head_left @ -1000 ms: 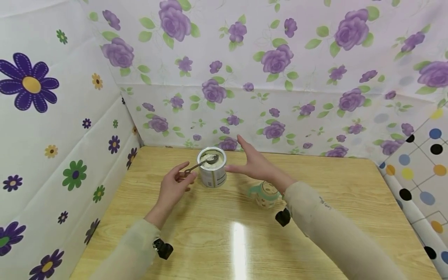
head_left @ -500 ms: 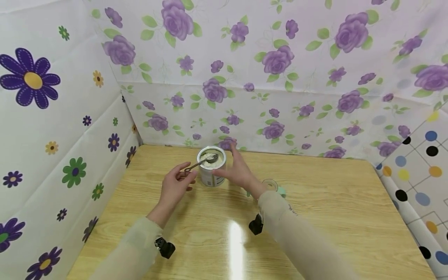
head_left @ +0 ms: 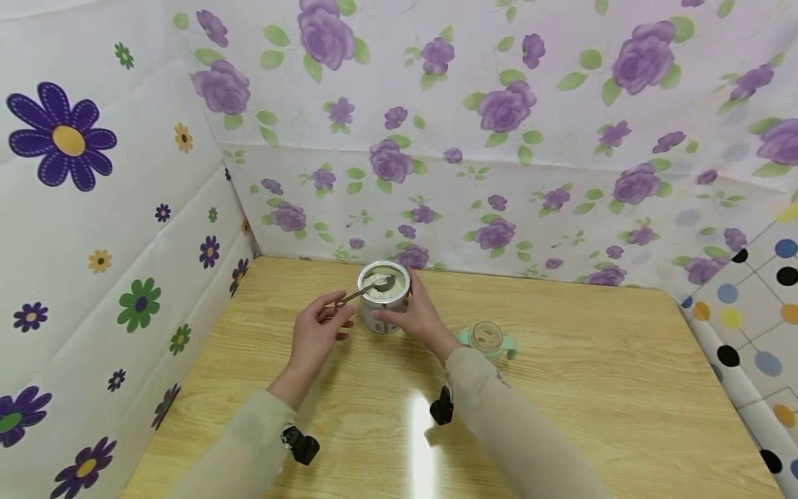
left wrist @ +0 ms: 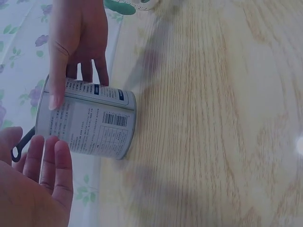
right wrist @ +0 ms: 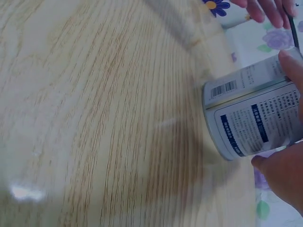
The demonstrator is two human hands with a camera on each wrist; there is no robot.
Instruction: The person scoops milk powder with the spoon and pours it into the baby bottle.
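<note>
An open milk powder can [head_left: 377,320], silver-rimmed with a printed label, stands upright at the back of the table with pale powder inside. My left hand [head_left: 318,328] pinches the handle end of a dark spoon [head_left: 358,294], whose bowl with some powder is over the can's mouth. My right hand [head_left: 419,317] grips the can's right side, thumb across the front; its other fingers are partly hidden behind the can. In the left wrist view the can [left wrist: 90,120] shows its barcode, with the right hand [left wrist: 80,38] round it.
A mint-green cup [head_left: 488,339] with a round top stands right of the can, close to the right wrist. Flowered cloth [head_left: 436,138] hangs behind the wooden table [head_left: 592,360] and at its left; dotted cloth hangs at the right.
My right hand has come in from the right, past the cup, and now grips the can. The left hand keeps the spoon over the can's mouth.
</note>
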